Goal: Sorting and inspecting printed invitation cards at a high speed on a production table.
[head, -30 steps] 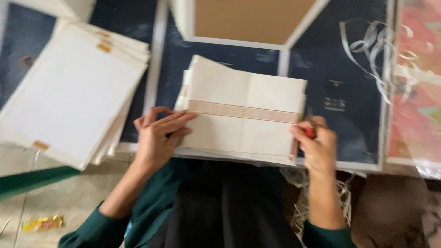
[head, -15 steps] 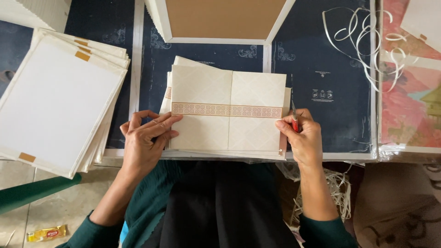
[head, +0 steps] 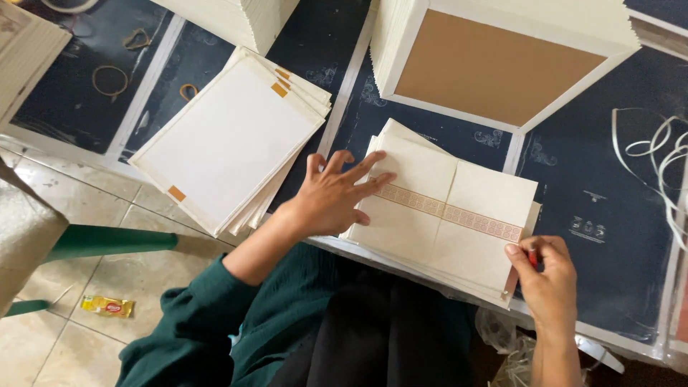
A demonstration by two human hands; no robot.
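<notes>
Left hand (head: 337,192) flat, fingers spread, pressing the left edge of the cream folded sheet (head: 448,215) with its patterned band. Right hand (head: 548,276) pinched shut on a small red tool (head: 532,259) at the sheet's right edge. Hands well apart. Sheet tops a small pile on dark mat (head: 609,215). White sheet stack (head: 229,140) just left; open box (head: 494,64) above; bare mat to the right.

One head-worn camera looks steeply down, close over the work table (head: 609,215) and the person's lap (floor tiles (head: 93,279) show at left); no second view.
</notes>
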